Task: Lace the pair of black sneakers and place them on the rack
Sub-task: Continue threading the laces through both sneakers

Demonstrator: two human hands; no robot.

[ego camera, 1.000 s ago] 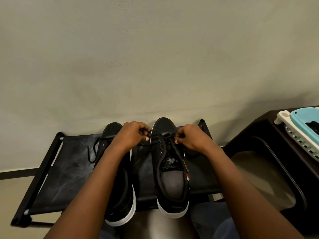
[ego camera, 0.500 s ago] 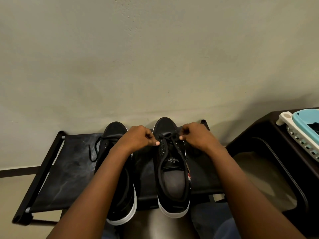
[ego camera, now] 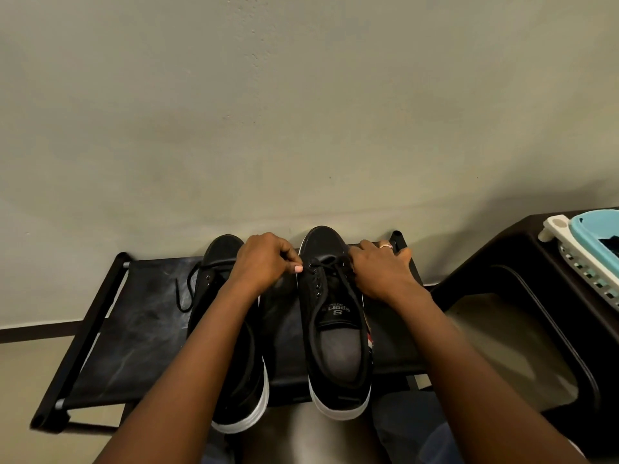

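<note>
Hands pinching right sneaker's lace; basket on stool beside rack.

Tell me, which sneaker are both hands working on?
The right sneaker, the one with its printed tongue showing; both hands are at its laces. The left sneaker lies under the forearm.

Two sneakers are set side by side on the rack, toes toward the wall: the left sneaker and the right sneaker. To the right of the rack a stool is placed, with a basket resting on it.
</note>
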